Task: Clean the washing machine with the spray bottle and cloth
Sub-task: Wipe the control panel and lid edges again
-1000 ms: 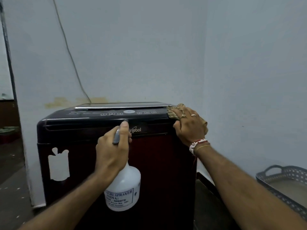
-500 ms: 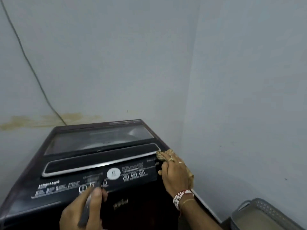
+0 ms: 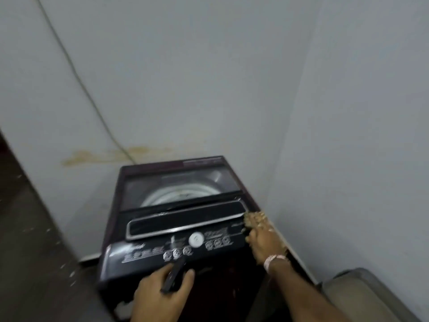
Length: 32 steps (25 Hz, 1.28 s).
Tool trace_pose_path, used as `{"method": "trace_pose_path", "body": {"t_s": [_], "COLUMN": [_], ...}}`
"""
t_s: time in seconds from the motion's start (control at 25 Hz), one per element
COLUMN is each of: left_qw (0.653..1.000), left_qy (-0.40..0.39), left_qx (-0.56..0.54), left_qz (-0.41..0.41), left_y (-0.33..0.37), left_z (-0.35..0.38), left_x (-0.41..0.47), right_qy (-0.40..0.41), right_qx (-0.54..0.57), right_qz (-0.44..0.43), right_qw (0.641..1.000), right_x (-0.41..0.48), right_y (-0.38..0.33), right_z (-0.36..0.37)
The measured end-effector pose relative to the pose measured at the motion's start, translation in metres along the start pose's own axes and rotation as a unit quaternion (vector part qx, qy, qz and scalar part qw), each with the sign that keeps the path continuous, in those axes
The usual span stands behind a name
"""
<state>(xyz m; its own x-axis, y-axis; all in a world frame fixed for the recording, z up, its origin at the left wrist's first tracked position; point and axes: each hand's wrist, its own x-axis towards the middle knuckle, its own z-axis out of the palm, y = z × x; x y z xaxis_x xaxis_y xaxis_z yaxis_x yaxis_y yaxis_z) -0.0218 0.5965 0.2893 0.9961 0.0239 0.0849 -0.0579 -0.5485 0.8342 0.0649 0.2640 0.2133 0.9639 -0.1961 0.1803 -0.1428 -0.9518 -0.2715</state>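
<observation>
A dark maroon top-loading washing machine [image 3: 148, 233] stands in the room's corner, its glass lid shut and the drum visible through it. My left hand [image 3: 160, 296] is wrapped around the grey spray head of the spray bottle [image 3: 173, 276], held against the front edge of the control panel; the bottle's body is hidden below my hand. My right hand [image 3: 264, 245] presses a brownish cloth [image 3: 255, 219] on the panel's right end, next to the lid handle.
Pale walls meet just behind and to the right of the machine. A thin cable [image 3: 92, 98] runs down the back wall to the machine. A grey plastic basket [image 3: 362, 296] sits on the floor at the lower right. Dark floor [image 3: 30, 252] lies to the left.
The view has risen from facing the machine's front to looking down onto its top. My right hand with the cloth stays at the panel's right end; my left hand keeps gripping the spray bottle.
</observation>
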Motion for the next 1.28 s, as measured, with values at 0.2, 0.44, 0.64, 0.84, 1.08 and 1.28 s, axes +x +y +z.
{"method": "trace_pose_path", "body": {"t_s": [0.2, 0.44, 0.64, 0.84, 1.08, 1.28], "left_qw": [0.997, 0.998, 0.995, 0.993, 0.986, 0.987], "left_qy": [-0.015, 0.019, 0.039, 0.068, 0.139, 0.139], "left_qx": [0.059, 0.034, 0.004, 0.001, -0.056, -0.071], "left_qz": [-0.046, -0.059, -0.090, -0.094, -0.072, -0.048], "left_y": [-0.040, -0.087, -0.117, -0.136, -0.134, -0.128], "left_z": [-0.020, -0.053, -0.079, -0.091, -0.115, -0.131], "left_x": [-0.012, 0.000, 0.000, -0.008, 0.005, 0.031], "right_qy": [0.011, -0.008, 0.006, 0.006, -0.091, -0.131], "right_qx": [0.004, 0.005, 0.015, 0.027, -0.012, -0.091], "right_qz": [0.053, 0.095, 0.061, -0.032, -0.260, -0.270], "right_qw": [0.999, 0.995, 0.998, 0.999, 0.961, 0.950], "right_x": [0.000, 0.004, -0.007, -0.039, -0.063, -0.048], "right_y": [-0.017, -0.058, -0.106, -0.219, -0.371, -0.401], "right_z": [0.002, 0.019, 0.040, 0.063, 0.103, 0.114]}}
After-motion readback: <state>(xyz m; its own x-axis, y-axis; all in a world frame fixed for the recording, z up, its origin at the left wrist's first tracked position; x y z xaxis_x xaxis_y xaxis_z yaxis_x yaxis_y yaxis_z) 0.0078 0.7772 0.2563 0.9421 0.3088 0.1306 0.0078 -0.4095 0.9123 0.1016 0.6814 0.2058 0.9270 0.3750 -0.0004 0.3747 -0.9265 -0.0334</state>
